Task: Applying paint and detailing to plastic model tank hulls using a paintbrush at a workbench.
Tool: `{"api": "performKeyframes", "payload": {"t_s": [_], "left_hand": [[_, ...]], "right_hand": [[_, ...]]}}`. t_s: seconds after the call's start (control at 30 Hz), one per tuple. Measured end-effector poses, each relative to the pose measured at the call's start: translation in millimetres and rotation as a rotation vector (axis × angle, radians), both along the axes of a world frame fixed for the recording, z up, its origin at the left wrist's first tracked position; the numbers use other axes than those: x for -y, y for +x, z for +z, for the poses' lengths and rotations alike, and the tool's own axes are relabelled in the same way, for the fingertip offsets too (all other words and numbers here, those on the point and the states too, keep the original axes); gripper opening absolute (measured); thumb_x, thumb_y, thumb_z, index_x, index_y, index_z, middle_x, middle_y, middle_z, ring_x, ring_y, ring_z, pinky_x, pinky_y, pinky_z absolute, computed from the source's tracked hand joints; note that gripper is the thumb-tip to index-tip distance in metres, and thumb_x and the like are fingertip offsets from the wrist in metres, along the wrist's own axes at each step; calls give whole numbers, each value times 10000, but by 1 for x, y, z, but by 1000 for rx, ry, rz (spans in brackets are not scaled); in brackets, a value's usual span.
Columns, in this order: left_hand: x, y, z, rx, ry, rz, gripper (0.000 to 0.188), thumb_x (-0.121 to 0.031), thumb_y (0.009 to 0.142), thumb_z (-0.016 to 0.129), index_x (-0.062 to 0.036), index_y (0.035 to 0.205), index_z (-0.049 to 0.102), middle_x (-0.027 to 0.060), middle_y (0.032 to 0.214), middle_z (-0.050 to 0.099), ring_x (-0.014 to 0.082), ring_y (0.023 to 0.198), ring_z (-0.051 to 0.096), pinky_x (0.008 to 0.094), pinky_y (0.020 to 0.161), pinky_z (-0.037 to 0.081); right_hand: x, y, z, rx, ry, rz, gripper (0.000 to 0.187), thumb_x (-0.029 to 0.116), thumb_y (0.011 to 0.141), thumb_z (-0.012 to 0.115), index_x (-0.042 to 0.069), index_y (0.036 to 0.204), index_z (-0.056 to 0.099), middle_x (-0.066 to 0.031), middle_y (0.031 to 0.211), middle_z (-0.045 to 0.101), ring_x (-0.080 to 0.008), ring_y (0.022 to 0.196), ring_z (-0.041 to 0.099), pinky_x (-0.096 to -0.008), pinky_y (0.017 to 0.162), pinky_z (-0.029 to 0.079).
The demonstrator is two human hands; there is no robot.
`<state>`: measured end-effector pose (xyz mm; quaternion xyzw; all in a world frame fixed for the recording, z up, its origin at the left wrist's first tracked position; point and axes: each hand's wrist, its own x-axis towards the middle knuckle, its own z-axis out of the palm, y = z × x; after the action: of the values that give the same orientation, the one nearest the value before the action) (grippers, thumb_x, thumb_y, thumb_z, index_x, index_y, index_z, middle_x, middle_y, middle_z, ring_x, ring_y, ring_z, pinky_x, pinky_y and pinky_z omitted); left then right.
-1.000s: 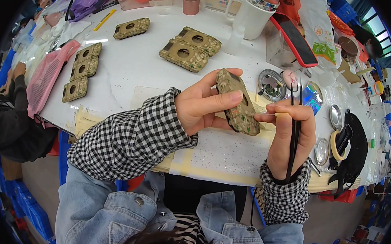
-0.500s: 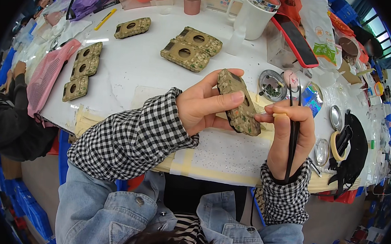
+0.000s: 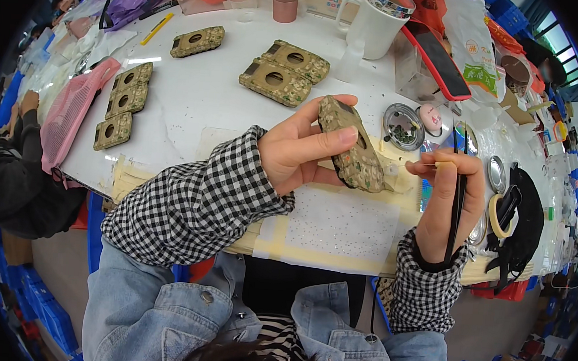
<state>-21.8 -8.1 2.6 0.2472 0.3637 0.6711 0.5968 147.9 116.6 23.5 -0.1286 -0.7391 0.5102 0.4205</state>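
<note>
1. Nearest, a white dotted sheet [image 3: 339, 231] lies over the near edge of the worktop [image 3: 174, 99]; resting both wrists there would likely steady fine work.
2. The right hand [image 3: 459, 192] is closed, pinching a thin pale rod [image 3: 427, 165] between thumb and forefinger, with black tweezers [image 3: 457, 212] tucked against the palm. A light pinch, with the tweezer points turned away, should protect the paint.
3. The left hand [image 3: 305, 145] grips a camouflage model tank hull [image 3: 346, 134] by its sides, tilted above the sheet, just beside the rod. Fingers seem best clear of the end being worked. No writing shows on it.
4. Beyond, a shallow round dish [image 3: 385, 130] holds small dark bits.
5. Farther off, a plastic bag [image 3: 477, 36] carries orange and green print; a pale box [image 3: 328, 1] bears coloured lettering.
</note>
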Motion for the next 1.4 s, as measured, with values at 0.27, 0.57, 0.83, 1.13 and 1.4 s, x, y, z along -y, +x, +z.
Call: {"api": "performKeyframes", "payload": {"t_s": [0.27,0.57,0.83,1.13,1.4], "left_hand": [[-3,-7,-2,41,58,139,443,-252,918,460,-54,1286,311,129,1178,503,237,1094,525,409,934,451],[-3,-12,-3,65,115,215,314,-229,913,487,5,1122,503,112,1068,590,209,1010,577,362,888,494],[-2,-11,-6,54,101,234,295,-241,908,497,-15,1093,537,93,1054,597,191,990,582,353,880,496],[-5,-13,-8,101,158,205,389,-233,789,679,17,1035,510,99,997,577,202,941,590,383,859,510],[-6,-12,-11,98,195,193,367,-227,789,680,15,1019,527,84,958,590,181,906,598,375,829,525]], "right_hand": [[-13,3,-8,312,621,-215,98,-10,751,641,-5,827,580,-119,784,594,-236,717,569,-293,675,448],[-12,17,-8,411,673,-142,376,261,840,575,-27,1080,557,-210,1003,584,-312,967,574,-348,852,428],[31,47,-5,490,195,217,593,312,811,635,-77,1189,396,-169,1001,598,-225,965,596,-322,839,443],[34,23,-33,545,-215,345,144,80,814,622,-32,905,626,-92,804,636,-143,751,582,-252,702,449],[37,17,-39,551,-180,331,121,76,829,607,-32,877,629,-71,755,631,-117,679,581,-217,637,459]]}}
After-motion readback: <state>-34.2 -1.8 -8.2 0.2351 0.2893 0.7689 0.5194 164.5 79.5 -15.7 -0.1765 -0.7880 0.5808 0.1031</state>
